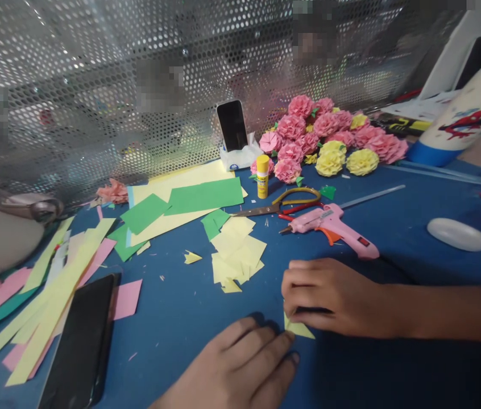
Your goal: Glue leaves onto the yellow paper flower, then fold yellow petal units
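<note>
A small folded piece of yellow paper (300, 328) lies on the blue table between my hands. My right hand (330, 295) is closed over its upper part, fingers curled and pressing on it, so much of the paper is hidden. From the lower left, my left hand (244, 363) holds the paper's left edge with its fingertips, the fingers close together; its thumb is out of sight. Just beyond them is a loose pile of yellow paper squares (238, 253). A pink glue gun (334, 227) lies above my right hand, and scissors (274, 208) lie behind it.
Pink and yellow paper flowers (309, 133) are heaped at the back near a glue stick (262, 179) and a propped phone (232, 126). Green paper (206, 196), paper strips (48, 307) and a black phone (81, 341) lie left. A white oval object (457, 234) sits right.
</note>
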Motion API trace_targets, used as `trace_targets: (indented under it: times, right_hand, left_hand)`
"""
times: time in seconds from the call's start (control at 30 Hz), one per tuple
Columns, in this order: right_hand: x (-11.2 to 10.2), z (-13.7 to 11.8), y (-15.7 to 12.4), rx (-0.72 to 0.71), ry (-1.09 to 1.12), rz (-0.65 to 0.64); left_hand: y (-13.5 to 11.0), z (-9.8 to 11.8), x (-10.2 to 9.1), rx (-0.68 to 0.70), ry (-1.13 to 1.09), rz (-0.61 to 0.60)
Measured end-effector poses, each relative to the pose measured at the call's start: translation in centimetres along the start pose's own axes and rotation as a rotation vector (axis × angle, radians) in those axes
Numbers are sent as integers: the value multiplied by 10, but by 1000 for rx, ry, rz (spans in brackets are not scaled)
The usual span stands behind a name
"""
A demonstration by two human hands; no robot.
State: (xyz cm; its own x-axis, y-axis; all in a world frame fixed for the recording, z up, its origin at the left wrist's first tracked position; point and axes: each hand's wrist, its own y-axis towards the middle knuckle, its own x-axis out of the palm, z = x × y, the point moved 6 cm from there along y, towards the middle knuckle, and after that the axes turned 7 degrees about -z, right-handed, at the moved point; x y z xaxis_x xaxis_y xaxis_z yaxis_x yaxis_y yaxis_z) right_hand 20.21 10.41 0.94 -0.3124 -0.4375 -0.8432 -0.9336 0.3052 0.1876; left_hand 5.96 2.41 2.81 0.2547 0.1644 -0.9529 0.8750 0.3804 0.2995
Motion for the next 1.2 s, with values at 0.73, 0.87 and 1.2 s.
trace_targets:
  times: [0.73,0.87,1.2]
  right_hand:
    - [-11,-23,-5,-337,-494,26]
    - [-11,-23,-4,-326,-508,-49]
    - [-12,-8,-7,-192,-329,-7]
  left_hand:
    - [-6,-1,-3,8,65,32]
    - [-6,-2,-1,-20,68,51]
    - [-3,-2,2,20,86,-26]
